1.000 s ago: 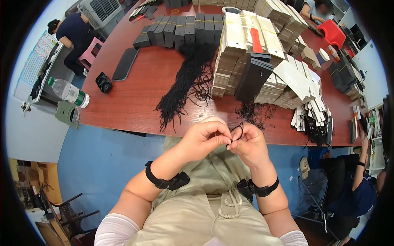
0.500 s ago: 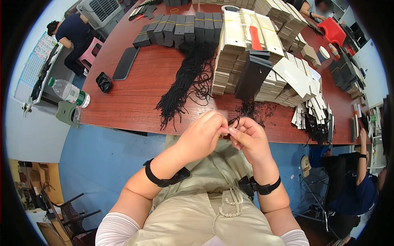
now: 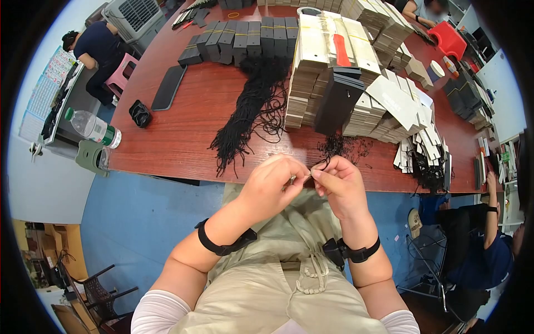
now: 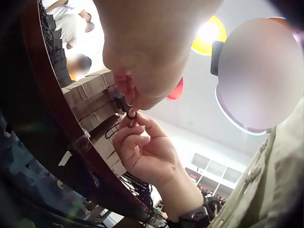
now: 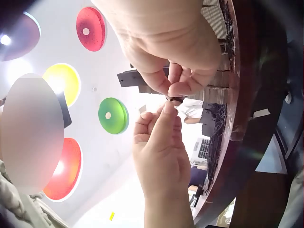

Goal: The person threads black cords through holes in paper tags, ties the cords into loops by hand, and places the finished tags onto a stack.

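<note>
My left hand (image 3: 273, 182) and right hand (image 3: 341, 186) meet fingertip to fingertip just off the front edge of the red-brown table (image 3: 150, 150). Between them is a thin black cord (image 4: 131, 114), pinched by thumb and finger on both sides. A small loop of it sticks out beside the right fingers in the left wrist view. Most of the cord is hidden behind fingertips. Beyond the hands lies a thick bundle of black cords (image 3: 245, 119). Short black cord loops (image 3: 339, 146) are scattered on the table just past my right hand.
Tall stacks of pale cards (image 3: 311, 67) stand in the middle, with black cards (image 3: 337, 103) leaning against them. Banded black card stacks (image 3: 240, 42) line the back. A phone (image 3: 169, 88) and water bottle (image 3: 94, 128) are at left. Other people sit around the room.
The cord loop that stood up above the fingers has shrunk and lies lower between them. My left hand turned over the cord, then its fingers opened out slightly; both hands stay together.
</note>
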{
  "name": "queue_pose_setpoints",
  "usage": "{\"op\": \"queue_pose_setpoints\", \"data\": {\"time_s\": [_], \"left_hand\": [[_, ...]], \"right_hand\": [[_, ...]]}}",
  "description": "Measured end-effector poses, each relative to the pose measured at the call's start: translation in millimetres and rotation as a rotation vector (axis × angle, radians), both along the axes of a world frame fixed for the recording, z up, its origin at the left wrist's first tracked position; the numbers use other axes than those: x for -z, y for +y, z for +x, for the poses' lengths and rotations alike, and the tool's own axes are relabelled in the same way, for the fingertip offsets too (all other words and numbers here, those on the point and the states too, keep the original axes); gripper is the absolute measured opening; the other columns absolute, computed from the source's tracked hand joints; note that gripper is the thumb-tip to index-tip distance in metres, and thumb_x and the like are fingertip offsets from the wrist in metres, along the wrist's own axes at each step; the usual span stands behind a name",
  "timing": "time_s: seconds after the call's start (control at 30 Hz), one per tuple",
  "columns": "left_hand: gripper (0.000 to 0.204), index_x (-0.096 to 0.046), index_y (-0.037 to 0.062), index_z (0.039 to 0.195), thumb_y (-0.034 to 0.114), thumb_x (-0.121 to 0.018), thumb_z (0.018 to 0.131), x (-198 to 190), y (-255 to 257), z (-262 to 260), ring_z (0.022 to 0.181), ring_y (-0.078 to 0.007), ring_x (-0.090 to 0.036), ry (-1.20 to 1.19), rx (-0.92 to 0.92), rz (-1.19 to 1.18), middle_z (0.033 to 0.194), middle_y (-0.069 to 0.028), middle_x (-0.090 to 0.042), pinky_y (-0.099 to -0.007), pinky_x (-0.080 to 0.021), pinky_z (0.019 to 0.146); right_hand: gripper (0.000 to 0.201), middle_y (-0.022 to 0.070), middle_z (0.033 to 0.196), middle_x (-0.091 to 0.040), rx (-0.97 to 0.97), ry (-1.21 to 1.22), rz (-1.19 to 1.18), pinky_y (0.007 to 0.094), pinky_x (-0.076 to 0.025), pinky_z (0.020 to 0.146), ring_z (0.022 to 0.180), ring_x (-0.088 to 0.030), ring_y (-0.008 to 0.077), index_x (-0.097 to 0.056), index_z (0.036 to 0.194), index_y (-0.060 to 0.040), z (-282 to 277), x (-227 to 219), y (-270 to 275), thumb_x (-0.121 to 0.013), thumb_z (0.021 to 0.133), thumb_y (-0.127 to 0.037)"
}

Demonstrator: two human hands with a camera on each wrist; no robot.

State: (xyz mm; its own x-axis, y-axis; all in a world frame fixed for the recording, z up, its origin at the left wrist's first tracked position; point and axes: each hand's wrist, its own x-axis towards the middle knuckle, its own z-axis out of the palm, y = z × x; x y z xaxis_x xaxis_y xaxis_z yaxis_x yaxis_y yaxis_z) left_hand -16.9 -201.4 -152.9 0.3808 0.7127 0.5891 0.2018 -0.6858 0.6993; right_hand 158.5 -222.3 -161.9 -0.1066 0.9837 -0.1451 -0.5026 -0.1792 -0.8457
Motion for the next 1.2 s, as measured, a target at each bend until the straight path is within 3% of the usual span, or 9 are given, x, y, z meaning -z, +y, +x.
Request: {"op": "queue_pose_setpoints", "data": {"time_s": [0.13, 0.23, 0.37, 0.47, 0.57, 0.67, 0.8, 0.9, 1.2], "left_hand": [[0.025, -0.061, 0.0001, 0.098, -0.005, -0.063, 0.074, -9.8, 1.7, 4.4, 0.076, -0.0215, -0.062, 0.033, -0.14, 0.033, 0.083, -0.0099, -0.064, -0.0295, -0.05, 0.065], [0.023, -0.065, 0.0004, 0.097, -0.003, -0.063, 0.074, 3.2, 9.3, -3.6, 0.077, -0.0211, -0.062, 0.086, 0.042, -0.037, 0.086, -0.0105, -0.065, -0.0288, -0.05, 0.066], [0.014, -0.067, 0.001, 0.086, -0.001, -0.066, 0.073, -2.5, 3.1, -3.5, 0.073, -0.0158, -0.062, 0.069, -0.014, -0.34, 0.083, -0.0084, -0.064, -0.0256, -0.051, 0.063], [0.011, -0.066, 0.0012, 0.084, 0.0, -0.067, 0.073, -8.8, 1.9, -4.2, 0.071, -0.0112, -0.061, 0.059, 0.008, -0.447, 0.079, -0.0058, -0.062, -0.023, -0.05, 0.06], [0.009, -0.064, 0.0008, 0.081, 0.0, -0.067, 0.073, -10.4, -0.1, -4.2, 0.071, -0.0088, -0.059, 0.065, 0.038, -0.439, 0.078, -0.0039, -0.06, -0.0213, -0.05, 0.059], [0.008, -0.062, 0.0002, 0.083, 0.001, -0.065, 0.075, -10.6, -0.7, -3.4, 0.071, -0.0079, -0.058, 0.026, 0.095, -0.446, 0.079, -0.0028, -0.059, -0.021, -0.049, 0.061], [0.009, -0.059, -0.0006, 0.09, 0.006, -0.061, 0.084, -10.3, 1.6, -8.2, 0.075, -0.0073, -0.055, -0.066, 0.148, -0.681, 0.083, -0.0014, -0.059, -0.0217, -0.047, 0.065], [0.012, -0.058, -0.0007, 0.094, 0.01, -0.057, 0.089, -6.9, 4.0, -7.4, 0.078, -0.0075, -0.054, -0.209, 0.248, -0.852, 0.085, -0.0013, -0.059, -0.0228, -0.045, 0.07], [0.012, -0.057, 0.0013, 0.095, 0.013, -0.055, 0.092, -7.2, 0.9, 2.0, 0.078, -0.0071, -0.052, -0.417, 0.33, -0.985, 0.085, 0.0005, -0.058, -0.0233, -0.044, 0.071]], "right_hand": [[0.014, 0.0058, 0.086, -0.065, 0.031, 0.012, 0.039, 0.0191, -0.044, 0.053, 0.065, -0.056, 0.0066, -0.056, 0.079, -0.0051, 1.0, 1.8, -0.5, -0.064, 0.078, 0.006], [0.015, 0.0059, 0.087, -0.065, 0.028, -0.01, 0.055, 0.0186, -0.044, 0.054, 0.067, -0.057, 0.0063, -0.056, 0.079, -0.0054, 0.2, 1.5, -0.5, -0.064, 0.078, 0.006], [0.014, 0.005, 0.087, -0.064, 0.024, -0.038, 0.085, 0.018, -0.045, 0.056, 0.069, -0.057, 0.006, -0.054, 0.078, -0.0043, 0.3, 1.8, -0.5, -0.063, 0.079, 0.006], [0.014, 0.0053, 0.084, -0.065, 0.119, -0.199, 0.244, 0.0189, -0.045, 0.058, 0.068, -0.057, 0.0076, -0.054, 0.076, -0.0026, -4.5, -1.9, -3.6, -0.064, 0.075, 0.006], [0.014, 0.0063, 0.081, -0.064, 0.223, -0.846, 0.632, 0.0209, -0.047, 0.059, 0.068, -0.058, 0.01, -0.055, 0.075, -0.0012, -3.1, -11.6, -6.7, -0.065, 0.07, 0.007], [0.016, 0.007, 0.078, -0.063, 0.337, -0.955, 0.898, 0.0225, -0.047, 0.058, 0.069, -0.059, 0.0121, -0.056, 0.075, -0.0014, -5.8, -12.0, -4.1, -0.066, 0.065, 0.006], [0.016, 0.0071, 0.083, -0.064, 0.307, -0.677, 0.703, 0.0222, -0.048, 0.055, 0.071, -0.059, 0.0123, -0.056, 0.076, -0.0015, -7.1, -3.4, -6.8, -0.068, 0.068, 0.006], [0.015, 0.0072, 0.085, -0.065, 0.268, -0.615, 0.646, 0.0217, -0.049, 0.056, 0.072, -0.059, 0.012, -0.056, 0.076, -0.0015, -6.5, -3.4, -7.7, -0.068, 0.069, 0.006], [0.016, 0.0076, 0.084, -0.064, 0.279, -0.679, 0.705, 0.0202, -0.047, 0.056, 0.072, -0.058, 0.0107, -0.056, 0.077, -0.0013, -6.4, -3.1, -5.5, -0.068, 0.07, 0.007]]}}
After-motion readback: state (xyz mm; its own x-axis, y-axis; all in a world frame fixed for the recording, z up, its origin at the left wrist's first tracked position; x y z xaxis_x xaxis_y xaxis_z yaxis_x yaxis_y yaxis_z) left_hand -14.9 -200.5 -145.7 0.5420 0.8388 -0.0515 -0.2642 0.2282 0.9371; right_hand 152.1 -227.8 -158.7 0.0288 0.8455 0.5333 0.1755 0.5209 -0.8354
